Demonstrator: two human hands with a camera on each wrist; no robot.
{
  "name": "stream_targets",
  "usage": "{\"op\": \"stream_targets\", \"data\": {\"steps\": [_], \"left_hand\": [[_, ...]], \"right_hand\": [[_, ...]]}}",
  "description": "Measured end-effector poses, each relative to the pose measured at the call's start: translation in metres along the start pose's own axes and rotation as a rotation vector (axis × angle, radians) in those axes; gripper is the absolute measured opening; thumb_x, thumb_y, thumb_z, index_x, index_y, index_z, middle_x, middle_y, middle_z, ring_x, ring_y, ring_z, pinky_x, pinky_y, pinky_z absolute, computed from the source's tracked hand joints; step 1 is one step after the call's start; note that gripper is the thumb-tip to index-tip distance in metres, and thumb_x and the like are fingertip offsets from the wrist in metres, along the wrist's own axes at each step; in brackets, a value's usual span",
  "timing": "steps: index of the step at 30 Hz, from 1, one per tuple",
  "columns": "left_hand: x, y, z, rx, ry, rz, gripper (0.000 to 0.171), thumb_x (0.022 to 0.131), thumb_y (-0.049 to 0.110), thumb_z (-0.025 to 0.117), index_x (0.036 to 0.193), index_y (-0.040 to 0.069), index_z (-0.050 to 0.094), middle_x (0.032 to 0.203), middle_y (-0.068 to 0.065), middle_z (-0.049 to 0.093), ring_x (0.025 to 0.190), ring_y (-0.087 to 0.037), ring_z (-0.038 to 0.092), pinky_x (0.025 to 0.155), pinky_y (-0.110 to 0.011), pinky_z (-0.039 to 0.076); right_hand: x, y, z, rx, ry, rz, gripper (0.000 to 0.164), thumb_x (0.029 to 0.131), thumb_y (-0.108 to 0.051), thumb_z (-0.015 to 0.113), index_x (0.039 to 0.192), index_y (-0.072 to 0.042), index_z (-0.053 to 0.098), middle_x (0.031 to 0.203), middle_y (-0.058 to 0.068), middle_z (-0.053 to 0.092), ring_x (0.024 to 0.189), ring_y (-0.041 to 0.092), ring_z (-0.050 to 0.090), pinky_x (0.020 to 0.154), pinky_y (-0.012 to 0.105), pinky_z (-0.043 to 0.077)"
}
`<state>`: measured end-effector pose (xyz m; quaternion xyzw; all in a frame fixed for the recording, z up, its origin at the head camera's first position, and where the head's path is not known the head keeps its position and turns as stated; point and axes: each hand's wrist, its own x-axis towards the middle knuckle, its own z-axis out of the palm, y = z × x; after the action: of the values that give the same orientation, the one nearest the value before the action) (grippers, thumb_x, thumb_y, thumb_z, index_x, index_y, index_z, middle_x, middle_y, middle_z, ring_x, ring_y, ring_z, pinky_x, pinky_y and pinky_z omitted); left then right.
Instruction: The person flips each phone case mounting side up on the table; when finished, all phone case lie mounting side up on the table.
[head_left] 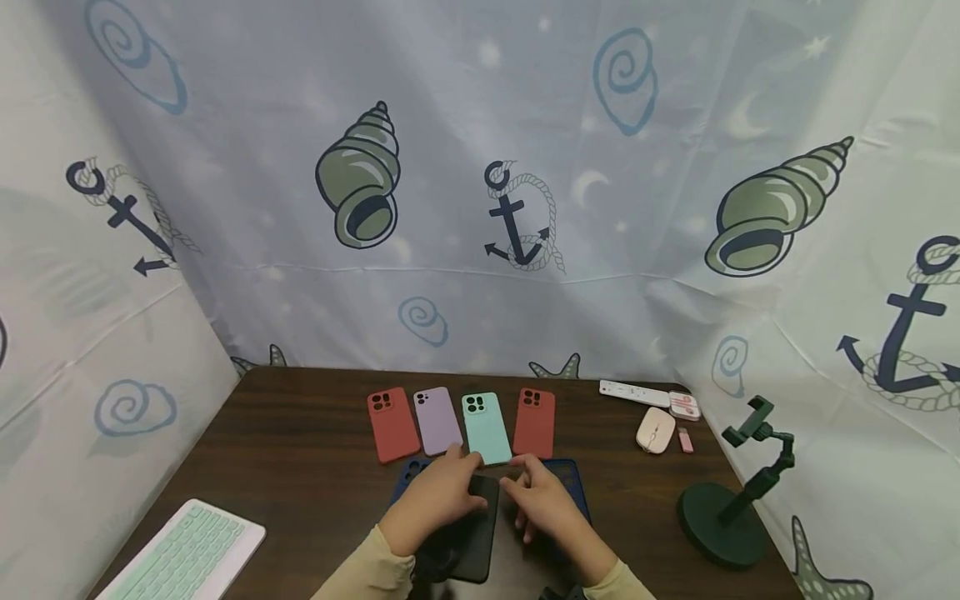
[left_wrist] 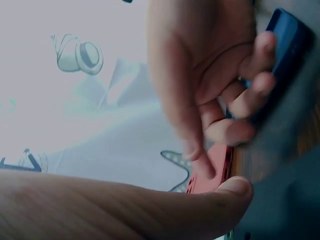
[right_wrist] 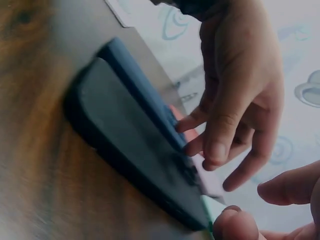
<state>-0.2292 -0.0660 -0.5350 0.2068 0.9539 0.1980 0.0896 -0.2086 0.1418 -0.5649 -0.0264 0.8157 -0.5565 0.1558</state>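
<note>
Brown wood-grain surface [head_left: 300, 450] carries everything; left hand [head_left: 437, 493] and right hand [head_left: 547, 507] low over its near middle; left fingers apart and slightly bent, nothing held; right fingers loosely curled, one straighter than the rest, also holding nothing; whether any fingertip makes contact, cannot tell.

Black phone case [head_left: 474, 542] lies near middle, between the hands, its left side partly covered by the left one; should be light, stiff across the back, a little springy at the rim; whether a phone sits inside, cannot tell; best hold probably thumb and fingers across the two long edges, as the flat face may slide; looks dark, flat within a raised rim, corners rounded.

Left blue case [head_left: 407, 475] and right blue case [head_left: 570, 482] flank it, both partly hidden; dark navy; likely light and bendy, best taken by the side walls.

Far row, left to right: left red case [head_left: 394, 427], lilac case [head_left: 438, 425], mint case [head_left: 488, 433], right red case [head_left: 534, 427]; smooth-looking backs, probably soft and slightly grippy; small camera holes at far ends.
</note>
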Motion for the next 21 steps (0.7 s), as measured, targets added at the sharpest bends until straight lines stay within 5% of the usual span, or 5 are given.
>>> {"op": "stream_targets", "data": {"steps": [9,21], "left_hand": [[-0.005,-0.014,-0.005,-0.035,-0.052,-0.035,0.059,0.077,0.035,0.089,0.125,0.012,0.064,0.108,-0.012,0.054,0.075,-0.016,0.056,0.065,-0.037,0.049],[-0.005,-0.005,0.008,-0.013,-0.062,-0.036,0.066,0.075,0.022,0.091,0.129,0.007,0.056,0.110,-0.017,0.052,0.069,-0.017,0.056,0.057,-0.032,0.046]], "right_hand": [[0.007,0.018,0.018,0.086,-0.027,0.004,0.053,0.100,-0.035,0.065,0.142,-0.010,0.044,0.091,0.013,0.066,0.052,0.022,0.064,0.047,0.044,0.056],[0.002,0.020,0.029,-0.055,0.064,-0.043,0.039,0.099,-0.032,0.065,0.131,-0.012,0.057,0.081,0.005,0.064,0.045,0.021,0.062,0.041,0.039,0.052]]}}
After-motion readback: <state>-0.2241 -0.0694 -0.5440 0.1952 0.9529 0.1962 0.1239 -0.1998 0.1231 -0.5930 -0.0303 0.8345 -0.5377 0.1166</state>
